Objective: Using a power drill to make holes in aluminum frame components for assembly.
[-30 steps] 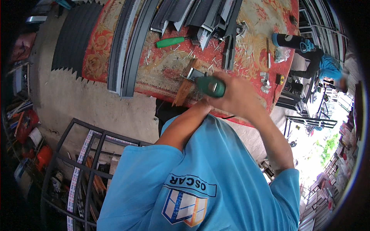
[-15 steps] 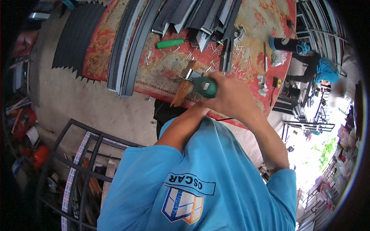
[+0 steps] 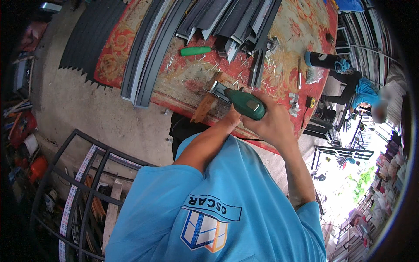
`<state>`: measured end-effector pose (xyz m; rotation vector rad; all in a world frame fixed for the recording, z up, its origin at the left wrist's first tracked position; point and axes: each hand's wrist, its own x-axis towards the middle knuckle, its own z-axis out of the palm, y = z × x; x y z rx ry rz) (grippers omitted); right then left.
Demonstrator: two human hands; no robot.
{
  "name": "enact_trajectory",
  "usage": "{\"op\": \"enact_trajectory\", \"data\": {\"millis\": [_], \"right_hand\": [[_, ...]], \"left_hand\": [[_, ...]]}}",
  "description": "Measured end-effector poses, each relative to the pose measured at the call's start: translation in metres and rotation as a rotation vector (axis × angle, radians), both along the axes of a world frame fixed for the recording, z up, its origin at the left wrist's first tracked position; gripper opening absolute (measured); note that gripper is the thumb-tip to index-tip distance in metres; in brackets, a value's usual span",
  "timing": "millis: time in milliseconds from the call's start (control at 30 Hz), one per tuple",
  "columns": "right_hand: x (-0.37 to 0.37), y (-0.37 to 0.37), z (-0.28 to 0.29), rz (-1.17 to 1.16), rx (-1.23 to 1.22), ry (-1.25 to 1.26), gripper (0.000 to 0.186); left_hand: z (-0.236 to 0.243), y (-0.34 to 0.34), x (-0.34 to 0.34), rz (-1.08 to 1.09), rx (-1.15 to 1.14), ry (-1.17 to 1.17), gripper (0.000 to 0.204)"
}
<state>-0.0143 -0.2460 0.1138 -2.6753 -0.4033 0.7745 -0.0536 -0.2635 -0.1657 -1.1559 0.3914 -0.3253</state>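
Observation:
My right hand point(image 3: 276, 124) is wrapped around the rear of a green power tool point(image 3: 246, 104) that looks like a jigsaw. Its metal base plate point(image 3: 221, 92) points left and lies over a worn wooden strip point(image 3: 204, 108) at the table's near edge. Close below the tool is my left hand point(image 3: 233, 117), its fingers mostly hidden, so I cannot see what they hold. Beyond the wood lies a green-handled hand tool point(image 3: 195, 51).
Dark metal profiles point(image 3: 150, 54) lie across the red patterned table point(image 3: 301, 26) among scattered small pins. At right are metal brackets point(image 3: 293, 105), a tape measure point(image 3: 310, 102) and a dark bottle point(image 3: 322, 60). A black frame point(image 3: 94, 196) stands lower left; a person point(image 3: 365, 92) bends at far right.
The green tool and my right hand have shifted right, and more of the tool's body shows. My left hand has moved slightly. The whole view has shifted a little.

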Motion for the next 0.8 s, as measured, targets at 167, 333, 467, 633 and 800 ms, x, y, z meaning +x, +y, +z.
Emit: {"op": "enact_trajectory", "data": {"millis": [167,333,467,633,800], "right_hand": [[0.002,0.004,-0.002,0.013,-0.042,0.003,0.063],[0.005,0.004,-0.005,0.03,-0.04,-0.004,0.064],[0.006,0.004,-0.006,0.044,-0.042,0.0,0.065],[0.005,0.002,-0.009,0.044,-0.049,-0.018,0.066],[0.007,0.003,-0.007,0.056,-0.09,0.011,0.063]], "left_hand": [[0.002,-0.002,0.0,-0.057,0.294,-0.138,0.048],[-0.004,-0.008,-0.005,-0.033,0.513,-0.274,0.055],[-0.009,-0.01,-0.01,-0.001,0.723,-0.305,0.056],[-0.012,-0.014,-0.014,0.037,0.914,-0.311,0.049],[-0.007,-0.01,-0.013,-0.139,0.838,-0.264,0.043]]}}
